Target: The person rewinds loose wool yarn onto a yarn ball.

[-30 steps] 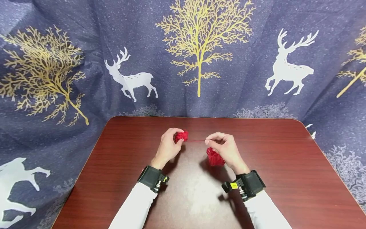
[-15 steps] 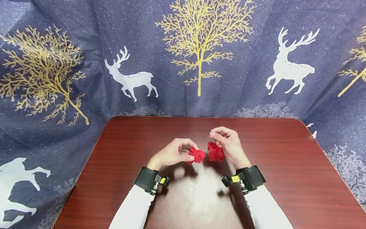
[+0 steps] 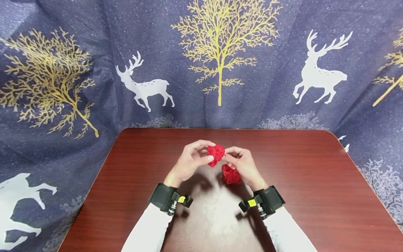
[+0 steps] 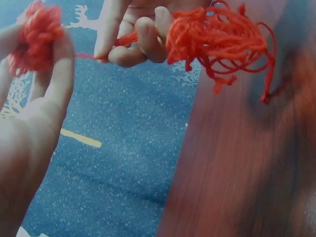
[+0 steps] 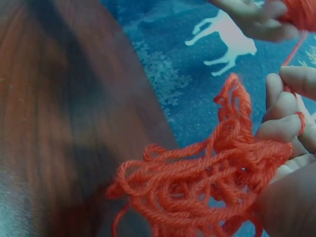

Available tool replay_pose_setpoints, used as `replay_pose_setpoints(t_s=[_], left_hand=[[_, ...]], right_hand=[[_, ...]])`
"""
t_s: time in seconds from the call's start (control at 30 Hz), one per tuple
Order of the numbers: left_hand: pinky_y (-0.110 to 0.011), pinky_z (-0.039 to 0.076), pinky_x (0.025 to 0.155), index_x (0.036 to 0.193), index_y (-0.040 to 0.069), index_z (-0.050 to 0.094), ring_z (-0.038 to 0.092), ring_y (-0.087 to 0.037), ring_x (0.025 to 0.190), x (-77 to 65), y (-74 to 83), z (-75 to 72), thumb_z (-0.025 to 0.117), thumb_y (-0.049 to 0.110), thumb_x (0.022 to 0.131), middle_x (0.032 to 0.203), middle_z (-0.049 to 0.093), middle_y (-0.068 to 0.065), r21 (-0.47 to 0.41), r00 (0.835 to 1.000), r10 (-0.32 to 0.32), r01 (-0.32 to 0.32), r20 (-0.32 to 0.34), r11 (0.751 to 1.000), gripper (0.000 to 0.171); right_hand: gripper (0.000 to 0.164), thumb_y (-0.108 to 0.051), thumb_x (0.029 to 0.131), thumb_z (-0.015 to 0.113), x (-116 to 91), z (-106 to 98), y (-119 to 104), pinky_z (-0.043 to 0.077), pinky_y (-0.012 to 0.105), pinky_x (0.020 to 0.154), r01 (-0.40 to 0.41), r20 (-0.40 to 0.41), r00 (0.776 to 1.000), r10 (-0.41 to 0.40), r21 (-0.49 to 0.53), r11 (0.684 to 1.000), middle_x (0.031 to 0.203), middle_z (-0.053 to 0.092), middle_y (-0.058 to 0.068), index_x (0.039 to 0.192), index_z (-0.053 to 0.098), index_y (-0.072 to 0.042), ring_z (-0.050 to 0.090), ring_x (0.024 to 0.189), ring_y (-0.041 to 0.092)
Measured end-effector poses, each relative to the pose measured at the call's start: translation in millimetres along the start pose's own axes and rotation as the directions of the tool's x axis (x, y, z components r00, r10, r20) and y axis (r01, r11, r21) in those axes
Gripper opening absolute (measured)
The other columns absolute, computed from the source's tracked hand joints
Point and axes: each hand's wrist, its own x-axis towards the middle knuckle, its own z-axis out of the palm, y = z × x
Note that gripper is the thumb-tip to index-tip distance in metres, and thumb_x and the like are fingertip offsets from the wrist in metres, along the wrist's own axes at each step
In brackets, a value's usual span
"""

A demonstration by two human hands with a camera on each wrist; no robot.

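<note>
My left hand (image 3: pixel 188 161) grips a small wound ball of red yarn (image 3: pixel 216 154) between thumb and fingers, above the table's middle. A short strand (image 4: pixel 85 56) runs from that ball to my right hand (image 3: pixel 246 166). The right thumb and index finger pinch the strand close beside the ball. Below them, a loose bundle of red yarn (image 5: pixel 197 187) hangs from the other curled fingers of the right hand, its loops and ends dangling. In the right wrist view a turn of yarn (image 5: pixel 301 122) crosses one finger.
Both hands work over a reddish-brown wooden table (image 3: pixel 135 196) with a glossy patch in its middle. Behind it hangs a dark blue curtain (image 3: pixel 252 105) with white deer and yellow trees. Each wrist wears a black strap (image 3: pixel 163 197) with a small camera.
The left hand with the ball swung down toward the right hand, then back up. The stretch of strand between the hands is now much shorter. The right hand has shifted slightly left and down.
</note>
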Motion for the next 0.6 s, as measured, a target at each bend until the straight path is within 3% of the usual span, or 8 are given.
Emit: replay_pose_setpoints(t_s=[0.07, 0.2, 0.3, 0.4, 0.53, 0.6], left_hand=[[-0.027, 0.057, 0.076, 0.119, -0.009, 0.059, 0.066, -0.019, 0.098, 1.2, -0.5, 1.5, 0.064, -0.015, 0.085, 0.109, 0.069, -0.004, -0.016, 0.998, 0.016, -0.017, -0.066, 1.000, 0.035], [-0.025, 0.055, 0.078, 0.117, -0.014, 0.056, 0.065, -0.017, 0.095, 3.2, -2.8, 2.5, 0.065, -0.016, 0.084, 0.105, 0.069, -0.003, 0.005, 0.983, 0.027, -0.026, -0.182, 1.000, 0.035], [-0.025, 0.055, 0.081, 0.117, -0.018, 0.052, 0.064, -0.016, 0.094, 4.6, -4.8, 2.4, 0.066, -0.016, 0.084, 0.102, 0.068, -0.002, 0.045, 0.967, 0.020, -0.009, -0.253, 0.999, 0.036], [-0.024, 0.055, 0.082, 0.116, -0.015, 0.055, 0.065, -0.015, 0.093, 6.1, -6.5, 1.7, 0.069, -0.014, 0.085, 0.101, 0.068, -0.004, 0.118, 0.943, 0.027, 0.013, -0.330, 0.993, 0.034], [-0.028, 0.056, 0.082, 0.111, -0.010, 0.060, 0.066, -0.019, 0.093, 7.7, -8.4, 0.5, 0.073, -0.010, 0.085, 0.103, 0.068, -0.014, 0.264, 0.907, 0.083, 0.031, -0.413, 0.964, 0.030], [-0.033, 0.058, 0.081, 0.109, -0.008, 0.062, 0.066, -0.022, 0.094, 7.8, -10.0, -0.5, 0.074, -0.010, 0.084, 0.104, 0.068, -0.018, 0.363, 0.894, 0.128, 0.041, -0.429, 0.931, 0.028]], right_hand=[[0.007, -0.002, 0.089, 0.074, -2, 4, 0, 0.044, 0.019, 0.050, 0.015, 0.021, 1.000, -0.014, -0.049, 0.999, 0.078, 0.069, 0.008, 0.095, 0.075, -0.003, 0.053, 0.056, 0.009], [0.016, -0.005, 0.089, 0.075, -7, 10, 0, 0.046, 0.020, 0.052, 0.064, 0.066, 0.996, -0.056, -0.124, 0.990, 0.086, 0.072, 0.014, 0.100, 0.073, 0.006, 0.055, 0.058, 0.011], [0.016, -0.006, 0.089, 0.076, -10, 12, -1, 0.050, 0.021, 0.056, 0.096, 0.077, 0.994, -0.083, -0.182, 0.979, 0.088, 0.073, 0.014, 0.100, 0.073, 0.005, 0.058, 0.061, 0.012], [0.012, -0.007, 0.089, 0.077, -13, 14, -1, 0.051, 0.022, 0.059, 0.126, 0.079, 0.991, -0.110, -0.243, 0.962, 0.088, 0.074, 0.014, 0.097, 0.075, 0.002, 0.060, 0.064, 0.012], [0.008, -0.006, 0.089, 0.077, -16, 15, -1, 0.050, 0.022, 0.061, 0.148, 0.081, 0.988, -0.131, -0.276, 0.950, 0.087, 0.074, 0.016, 0.095, 0.076, -0.001, 0.061, 0.065, 0.011], [0.007, -0.005, 0.088, 0.076, -18, 16, 0, 0.051, 0.022, 0.062, 0.153, 0.082, 0.988, -0.134, -0.287, 0.946, 0.087, 0.074, 0.015, 0.094, 0.076, -0.001, 0.062, 0.066, 0.011]])
